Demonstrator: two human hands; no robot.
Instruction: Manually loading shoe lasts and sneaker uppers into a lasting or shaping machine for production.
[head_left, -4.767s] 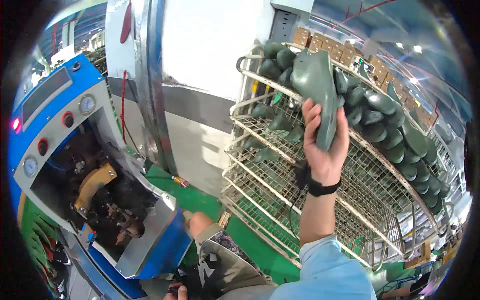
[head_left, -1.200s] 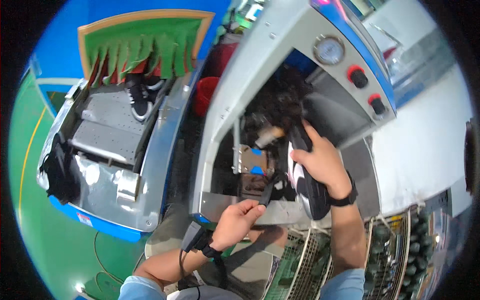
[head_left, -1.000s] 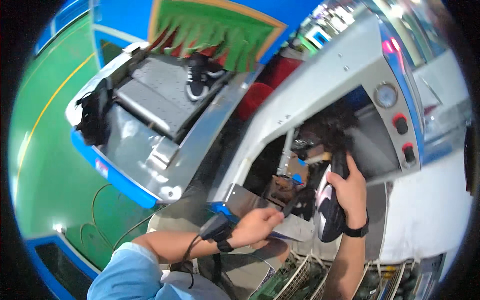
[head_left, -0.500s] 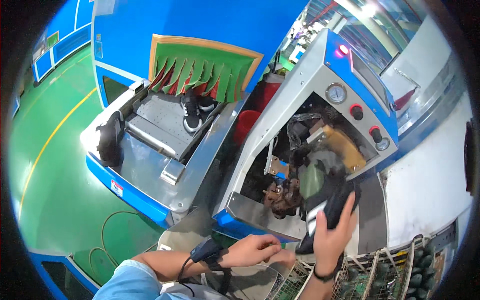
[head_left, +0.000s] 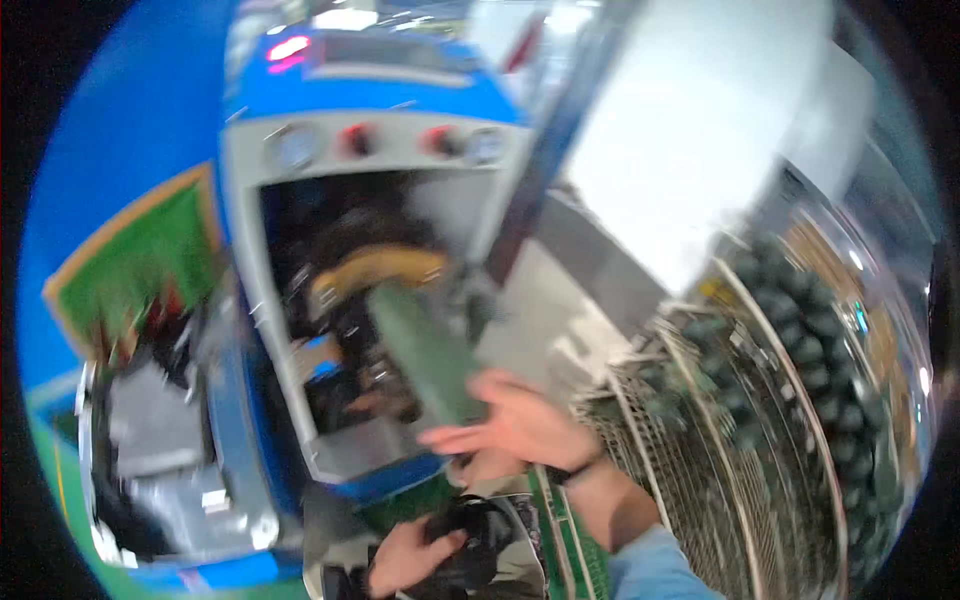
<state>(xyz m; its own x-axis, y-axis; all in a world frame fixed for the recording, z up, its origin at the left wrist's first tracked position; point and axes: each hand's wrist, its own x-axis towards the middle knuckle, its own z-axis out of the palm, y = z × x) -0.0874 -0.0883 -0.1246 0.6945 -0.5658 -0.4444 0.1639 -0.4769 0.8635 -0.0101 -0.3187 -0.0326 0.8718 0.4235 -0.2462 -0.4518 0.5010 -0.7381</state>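
My left hand (head_left: 410,558) is low in the middle, its thumb against a dark shoe (head_left: 482,545) that it appears to grip; blur hides the shoe's details. My right hand (head_left: 525,425) is up and to the right of it, fingers stretched out beside the lower end of a green shoe last (head_left: 425,350). Whether the fingertips touch the last cannot be made out. The last tilts out of the opening of a blue and grey machine (head_left: 240,200), bare of any shoe. Behind its upper end curves a yellow-brown pad (head_left: 380,268).
Wire racks (head_left: 650,450) stand close on the right, with many dark green lasts (head_left: 790,320) beyond. On the left is a conveyor (head_left: 155,420) before a green strip curtain (head_left: 145,260). A white surface (head_left: 650,170) lies behind the racks.
The view has swung right. The black shoe that was around the last in the machine is now off it, down by my left hand. The last shows bare, and my right hand's fingers are beside it.
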